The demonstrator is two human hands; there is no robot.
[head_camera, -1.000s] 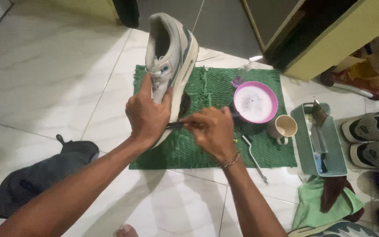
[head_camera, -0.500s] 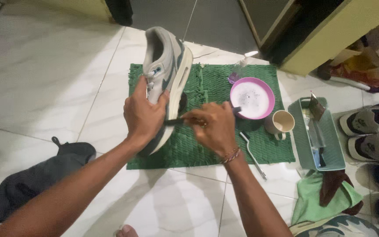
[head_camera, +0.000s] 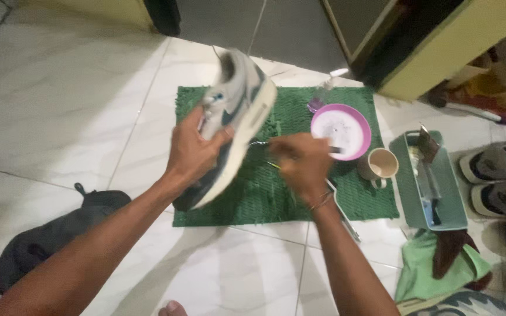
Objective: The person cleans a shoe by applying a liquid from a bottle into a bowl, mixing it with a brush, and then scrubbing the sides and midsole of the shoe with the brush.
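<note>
Plainly, with the left hand (head_camera: pixel 191 153) gripping the tilted sneaker (head_camera: pixel 229 123) and the right hand (head_camera: pixel 303 161) pinching a brush (head_camera: pixel 323 149), a hard scrub could knock over the pink bowl (head_camera: pixel 342 130).

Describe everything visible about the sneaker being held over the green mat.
The sneaker is a low-top in light grey with dark teal side panels and a thick off-white sole. It looks like mesh or suede, though motion blur hides detail. It is held tilted, heel up and away, toe down toward the person, with the sole edge facing right, above the green mat. The left hand grips its upper at the middle. The right hand, holding a thin dark brush handle, is just beside the sole; contact is too blurred to tell.
</note>
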